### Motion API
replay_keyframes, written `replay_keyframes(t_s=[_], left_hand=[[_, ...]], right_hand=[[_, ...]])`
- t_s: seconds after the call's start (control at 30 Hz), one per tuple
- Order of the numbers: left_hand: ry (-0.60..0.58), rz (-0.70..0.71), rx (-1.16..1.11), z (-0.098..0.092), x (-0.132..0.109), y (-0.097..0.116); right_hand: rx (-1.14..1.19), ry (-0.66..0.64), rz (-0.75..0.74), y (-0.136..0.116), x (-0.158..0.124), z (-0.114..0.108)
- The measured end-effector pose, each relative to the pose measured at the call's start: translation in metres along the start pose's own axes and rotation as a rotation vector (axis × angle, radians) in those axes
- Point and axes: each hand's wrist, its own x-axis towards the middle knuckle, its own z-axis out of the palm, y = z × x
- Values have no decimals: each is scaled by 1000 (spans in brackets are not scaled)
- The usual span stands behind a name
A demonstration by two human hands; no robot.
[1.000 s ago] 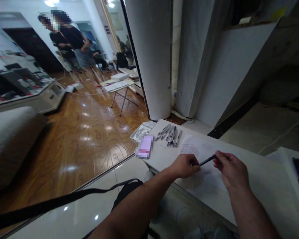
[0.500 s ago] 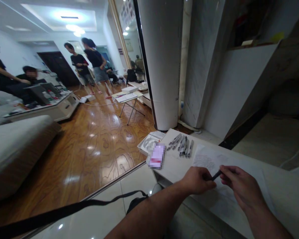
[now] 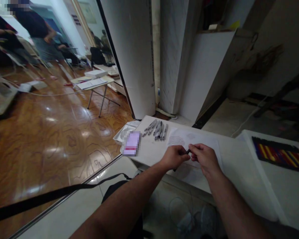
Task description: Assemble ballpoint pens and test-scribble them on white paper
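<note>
My left hand (image 3: 174, 158) and my right hand (image 3: 205, 158) meet over a sheet of paper (image 3: 215, 149) on the white table. A dark pen (image 3: 188, 151) runs between them, with both hands closed on it. Fingers cover most of its length, and a dark bit shows below the left hand. Scribbled lines mark the paper's upper left part. Beyond my left hand lie several clear-barrelled pens (image 3: 156, 129) in a loose group. At the table's left corner is a phone (image 3: 132, 143) with a lit, blurred screen.
An open white box (image 3: 119, 134) sits beside the table's left end. On the right, a white surface (image 3: 266, 172) carries a tray of coloured pens or sticks (image 3: 281, 153). A folding table (image 3: 99, 83) with papers stands farther off. A black strap (image 3: 64, 194) crosses the lower left. People stand at the back left.
The view has swung right and down, so the scene sits farther left and the coloured tray has come into view. Both hands stay on the pen and are closer together.
</note>
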Motion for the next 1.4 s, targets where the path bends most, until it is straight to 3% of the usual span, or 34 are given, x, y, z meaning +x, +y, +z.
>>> replay_keyframes(t_s=[0.33, 0.77, 1.0, 1.13, 1.4], left_hand=[[-103, -80, -223, 5, 14, -3], [-282, -29, -280, -13, 18, -5], [-171, -59, -451, -11, 16, -13], [-116, -45, -402, -11, 16, -17], [-204, -68, -357, -16, 13, -12]], right_hand=[[-34, -6, -86, 4, 17, -11], [51, -90, -61, 2, 23, -8], [56, -55, -58, 2, 22, -5], [84, -43, -48, 2, 22, -4], [100, -49, -56, 1, 22, -2]])
